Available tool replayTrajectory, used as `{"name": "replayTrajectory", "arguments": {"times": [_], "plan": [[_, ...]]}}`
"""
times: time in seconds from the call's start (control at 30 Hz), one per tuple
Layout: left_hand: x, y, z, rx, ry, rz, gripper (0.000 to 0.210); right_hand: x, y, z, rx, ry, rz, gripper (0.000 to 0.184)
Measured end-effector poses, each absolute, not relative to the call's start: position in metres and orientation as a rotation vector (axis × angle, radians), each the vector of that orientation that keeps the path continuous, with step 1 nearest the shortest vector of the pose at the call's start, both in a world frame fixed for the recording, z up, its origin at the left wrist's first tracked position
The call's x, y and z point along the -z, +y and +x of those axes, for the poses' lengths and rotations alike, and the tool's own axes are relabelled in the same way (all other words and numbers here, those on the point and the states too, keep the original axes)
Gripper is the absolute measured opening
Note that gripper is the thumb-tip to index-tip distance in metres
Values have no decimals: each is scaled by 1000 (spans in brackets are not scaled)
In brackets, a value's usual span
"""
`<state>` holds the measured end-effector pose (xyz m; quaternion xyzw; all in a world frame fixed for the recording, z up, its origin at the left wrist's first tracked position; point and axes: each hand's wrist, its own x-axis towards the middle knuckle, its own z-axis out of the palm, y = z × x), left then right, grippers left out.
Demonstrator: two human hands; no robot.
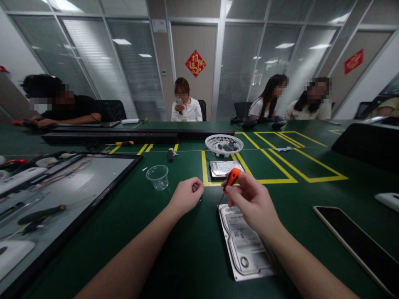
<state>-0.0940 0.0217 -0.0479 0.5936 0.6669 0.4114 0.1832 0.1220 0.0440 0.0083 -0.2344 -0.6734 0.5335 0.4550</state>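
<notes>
My right hand (252, 199) is closed around an orange and black screwdriver (232, 179), its shaft slanting down to the far left corner of a silver hard drive (246, 245). That drive lies flat on the green table, label side up, partly covered by my right hand and forearm. Left of it, my left hand (187, 193) is curled with fingers pressed together just above the table; small bits show beneath the fingertips, and what the fingers hold is hidden. A clear plastic cup (158, 177) stands beside my left hand. Beyond the screwdriver lies a second hard drive (221, 168).
A white basket (223, 145) with dark parts stands further back. On the left lies a large flat panel (93, 178) with tools on it; on the right, a dark tablet-like device (355, 241). Yellow tape (280, 181) marks the table. Several people sit across it.
</notes>
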Motion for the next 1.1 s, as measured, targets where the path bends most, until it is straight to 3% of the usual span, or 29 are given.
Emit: {"name": "replayTrajectory", "arguments": {"times": [0.17, 0.5, 0.73, 0.97, 1.1], "plan": [[46, 20, -93, -1162, 1870, 1674, 20, -6, 45, 122, -1333, -1628, -618, 30], [47, 22, -94, -1173, 1863, 1666, 19, -7, 45, 122, -1305, -1665, -577, 18], [46, 21, -93, -1164, 1879, 1668, 19, -5, 46, 121, -1307, -1627, -571, 24], [46, 22, -94, -1166, 1877, 1678, 19, -10, 42, 121, -1305, -1638, -572, 17], [44, 21, -92, -1155, 1886, 1661, 19, -7, 44, 121, -1339, -1576, -572, 29]]}}
